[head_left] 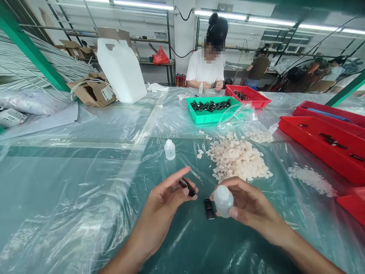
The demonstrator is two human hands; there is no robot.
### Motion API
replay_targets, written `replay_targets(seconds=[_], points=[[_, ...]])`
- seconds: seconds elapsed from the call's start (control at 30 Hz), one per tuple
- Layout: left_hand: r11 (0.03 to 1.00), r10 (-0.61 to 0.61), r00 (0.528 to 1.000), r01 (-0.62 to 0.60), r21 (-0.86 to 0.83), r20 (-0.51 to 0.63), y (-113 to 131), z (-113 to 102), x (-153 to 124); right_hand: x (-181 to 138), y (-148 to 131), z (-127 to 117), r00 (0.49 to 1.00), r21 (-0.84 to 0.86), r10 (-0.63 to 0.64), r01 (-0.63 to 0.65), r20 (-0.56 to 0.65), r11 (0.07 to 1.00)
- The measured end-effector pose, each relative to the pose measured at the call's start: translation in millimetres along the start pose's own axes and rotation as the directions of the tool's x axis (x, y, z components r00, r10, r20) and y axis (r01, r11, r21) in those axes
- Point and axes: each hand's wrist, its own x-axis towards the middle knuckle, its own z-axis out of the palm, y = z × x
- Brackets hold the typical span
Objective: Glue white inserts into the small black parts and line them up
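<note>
Between the thumb and fingers of my left hand point(167, 199) is a small glossy black part point(187, 187), its index finger stretched out. My right hand point(251, 207) grips a small translucent squeeze bottle point(224, 201) over the table. A second black part point(209, 209) lies on the plastic sheet just left of that bottle. Farther back, another small squeeze bottle point(170, 149) stands upright with clear liquid in it. A heap of small cream-coloured pieces point(239, 158) lies beyond my right hand.
A green tray point(203, 118) of black parts and a red tray point(261, 102) stand at the back. Long red trays point(316, 131) line the right side, near scattered clear bits point(312, 179). A white jug point(122, 72) and a cardboard box point(92, 91) are back left. A person point(207, 62) sits opposite.
</note>
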Motion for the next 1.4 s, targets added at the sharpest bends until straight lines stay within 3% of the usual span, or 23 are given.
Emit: replay_targets(seconds=[0.07,0.17,0.23,0.33,0.43,0.63,0.9,1.03,1.4], points=[[0.999,0.036,0.999,-0.036,0.004,-0.03,-2,3,-2,-4,1,-2,0.999,-0.005,0.012,-0.012,-0.038,1.0],[0.955,0.187,0.98,-0.167,0.245,-0.061,-5,6,-7,-6,-3,-5,0.995,-0.117,0.002,-0.015,-0.104,0.993],[0.853,0.319,0.948,-0.285,0.436,-0.004,-7,7,-9,-7,-5,-4,0.991,-0.229,-0.044,0.013,-0.129,0.973],[0.716,0.417,0.9,-0.41,0.566,0.125,-10,8,-11,-9,-7,0,0.974,-0.398,-0.141,0.06,-0.177,0.915],[0.652,0.447,0.876,-0.458,0.604,0.182,-14,8,-12,-11,-6,3,0.956,-0.521,-0.197,0.057,-0.218,0.852],[0.558,0.485,0.834,-0.527,0.641,0.264,-18,5,-14,-17,-2,1,0.936,-0.629,-0.297,0.117,-0.188,0.768],[0.548,0.472,0.836,-0.527,0.65,0.28,-19,9,-17,-24,-9,0,0.901,-0.733,-0.421,0.216,-0.106,0.645],[0.548,0.464,0.839,-0.524,0.653,0.284,-18,10,-18,-31,-15,1,0.896,-0.779,-0.433,0.203,-0.096,0.593],[0.541,0.478,0.831,-0.534,0.649,0.285,-18,14,-19,-37,-14,7,0.895,-0.759,-0.412,0.148,-0.169,0.634]])
